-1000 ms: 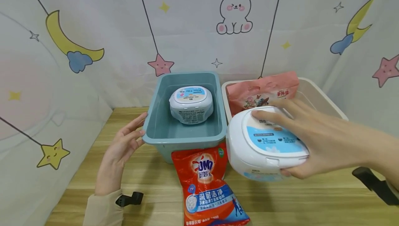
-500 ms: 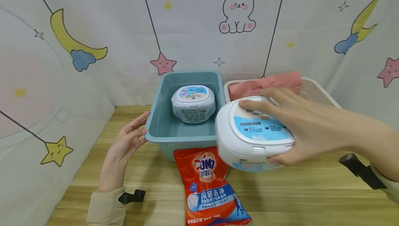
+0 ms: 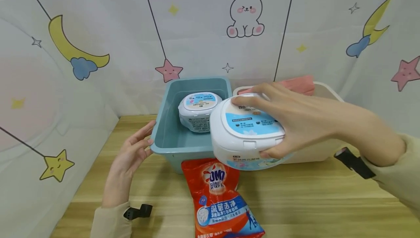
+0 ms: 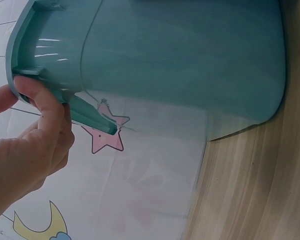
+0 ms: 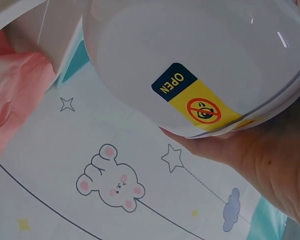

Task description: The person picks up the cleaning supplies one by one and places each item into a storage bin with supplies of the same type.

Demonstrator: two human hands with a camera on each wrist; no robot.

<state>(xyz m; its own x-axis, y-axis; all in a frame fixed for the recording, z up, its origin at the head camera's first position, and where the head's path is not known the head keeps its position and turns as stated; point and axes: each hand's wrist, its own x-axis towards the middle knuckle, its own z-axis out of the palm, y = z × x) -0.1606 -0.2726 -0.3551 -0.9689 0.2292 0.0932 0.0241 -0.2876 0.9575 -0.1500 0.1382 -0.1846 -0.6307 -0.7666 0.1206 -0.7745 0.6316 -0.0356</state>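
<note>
My right hand (image 3: 305, 117) grips a white laundry pod tub (image 3: 226, 143) across its blue-and-white lid. The tub is in the air, overlapping the front right corner of a blue-green plastic bin (image 3: 185, 151). Its smooth side with an "OPEN" sticker (image 5: 175, 85) fills the top of the right wrist view. Inside the bin sits a similar white tub (image 3: 193, 119), partly covered by the held one. At the bin's left side, my left hand (image 3: 129, 157) holds the rim; the left wrist view has its fingers (image 4: 42, 97) hooked under the lip.
A red OMO detergent bag (image 3: 218, 198) lies on the wooden table (image 3: 295, 201) in front of the bin. To the right stands a cream bin (image 3: 328, 90) with a pink bag (image 3: 300, 85) inside, mostly behind my right hand. A printed curtain (image 3: 203, 30) hangs behind.
My right hand has carried the white tub left and upward, from in front of the cream bin to the blue-green bin's front right corner. The left hand stays at the rim.
</note>
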